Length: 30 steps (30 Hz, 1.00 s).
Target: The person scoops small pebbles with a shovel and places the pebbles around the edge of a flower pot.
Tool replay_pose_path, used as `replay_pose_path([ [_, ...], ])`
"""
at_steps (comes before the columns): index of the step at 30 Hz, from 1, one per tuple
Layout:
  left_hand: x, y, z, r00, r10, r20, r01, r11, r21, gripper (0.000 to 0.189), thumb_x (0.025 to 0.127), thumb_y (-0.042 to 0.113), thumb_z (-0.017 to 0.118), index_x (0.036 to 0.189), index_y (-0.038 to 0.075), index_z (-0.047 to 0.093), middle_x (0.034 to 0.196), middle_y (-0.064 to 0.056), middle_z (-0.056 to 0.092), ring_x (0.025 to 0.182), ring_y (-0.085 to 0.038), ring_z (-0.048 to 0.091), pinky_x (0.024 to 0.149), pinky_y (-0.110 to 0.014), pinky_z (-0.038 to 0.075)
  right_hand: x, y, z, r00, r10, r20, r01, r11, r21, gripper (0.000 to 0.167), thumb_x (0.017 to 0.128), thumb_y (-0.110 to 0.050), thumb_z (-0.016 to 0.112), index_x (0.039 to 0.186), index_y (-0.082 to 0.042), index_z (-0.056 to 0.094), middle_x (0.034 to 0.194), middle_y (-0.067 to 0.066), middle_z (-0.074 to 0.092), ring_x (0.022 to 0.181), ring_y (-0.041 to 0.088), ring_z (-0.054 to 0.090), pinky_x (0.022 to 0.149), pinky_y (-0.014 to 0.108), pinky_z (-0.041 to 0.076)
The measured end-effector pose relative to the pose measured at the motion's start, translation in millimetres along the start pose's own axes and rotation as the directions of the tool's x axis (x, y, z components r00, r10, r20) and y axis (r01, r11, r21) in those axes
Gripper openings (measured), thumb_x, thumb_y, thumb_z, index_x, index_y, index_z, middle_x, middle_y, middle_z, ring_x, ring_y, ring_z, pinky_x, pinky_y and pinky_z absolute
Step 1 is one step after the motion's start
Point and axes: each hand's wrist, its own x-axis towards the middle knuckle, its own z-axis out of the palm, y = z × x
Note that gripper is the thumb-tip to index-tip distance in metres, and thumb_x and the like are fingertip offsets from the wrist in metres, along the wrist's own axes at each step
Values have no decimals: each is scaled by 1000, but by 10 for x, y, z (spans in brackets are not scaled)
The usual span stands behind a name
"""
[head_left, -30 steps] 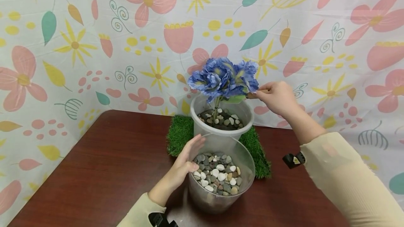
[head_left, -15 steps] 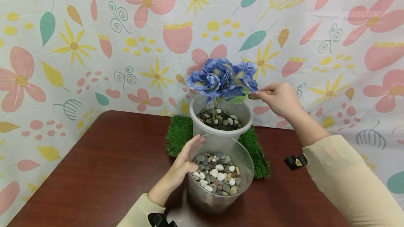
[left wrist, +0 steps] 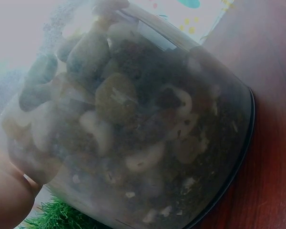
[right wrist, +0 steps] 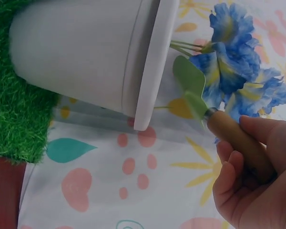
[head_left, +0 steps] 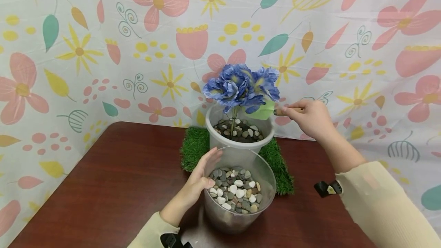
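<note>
My right hand [head_left: 311, 119] grips the wooden handle of a small garden trowel [head_left: 264, 110]. Its light green blade [right wrist: 189, 76] is over the right rim of the white flowerpot [head_left: 220, 139], close to the blue artificial flowers [head_left: 237, 85]. Dark soil and pebbles lie in the pot around the stems. My left hand [head_left: 194, 181] holds the left side of a clear plastic bucket [head_left: 270, 179], its thumb at the rim and fingertips farther back along the wall. Grey, white and tan pebbles [head_left: 237, 192] fill the bucket's bottom; they show through its cloudy wall in the left wrist view.
The pot stands on a square of artificial grass [head_left: 196, 148], with the bucket in front of it. Both are on a dark reddish-brown wooden table [head_left: 113, 186]. A flower-printed cloth [head_left: 155, 41] hangs right behind the table.
My right hand has shifted right and slightly down, drawing the trowel from behind the flowers, so more of its blade shows. My left hand stays on the bucket.
</note>
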Motion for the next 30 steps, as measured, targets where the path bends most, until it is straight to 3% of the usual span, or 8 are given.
replay_pose_path([
  [3, -5, -7, 6, 1000, 9, 0, -9, 1000, -2, 79, 78, 9, 44, 149, -1, 12, 150, -32, 21, 139, -45, 21, 114, -50, 15, -65, 34, -3, 1000, 10, -3, -10, 1000, 22, 48, 91, -46, 54, 108, -4, 71, 99, 19, 71, 77, 22, 61, 60, 31, 41],
  [9, -14, -25, 13, 999, 33, -5, -33, 999, -26, 79, 78, 10, 45, 149, -1, 12, 148, -35, 20, 141, -35, 26, 113, -27, 21, -199, 81, -28, 998, 55, 23, -56, 996, 69, 51, 90, -52, 52, 113, -10, 70, 104, 15, 71, 80, 11, 60, 52, 30, 44],
  [13, -15, -23, 14, 999, 38, -8, -38, 999, -31, 79, 78, 12, 46, 149, -1, 13, 148, -36, 19, 141, -32, 27, 112, -23, 22, -283, 101, -45, 999, 40, 16, -42, 995, 91, 50, 90, -52, 51, 111, -11, 71, 106, 15, 71, 77, -1, 58, 52, 29, 46],
  [20, -15, -6, 16, 999, 49, -12, -50, 998, -24, 79, 78, 10, 45, 149, -2, 12, 148, -36, 20, 141, -30, 28, 112, -22, 22, -399, 112, -76, 998, 54, -20, -52, 997, 62, 51, 90, -50, 53, 110, -7, 70, 97, 18, 71, 70, 8, 60, 56, 28, 48],
  [30, -7, -6, 16, 999, 53, -12, -53, 998, -27, 81, 78, 13, 47, 149, -2, 12, 148, -36, 21, 141, -29, 28, 112, -22, 23, -638, 95, -58, 999, 32, -36, -27, 993, 111, 42, 89, -43, 60, 107, -8, 72, 96, 15, 73, 62, 3, 61, 56, 25, 49],
])
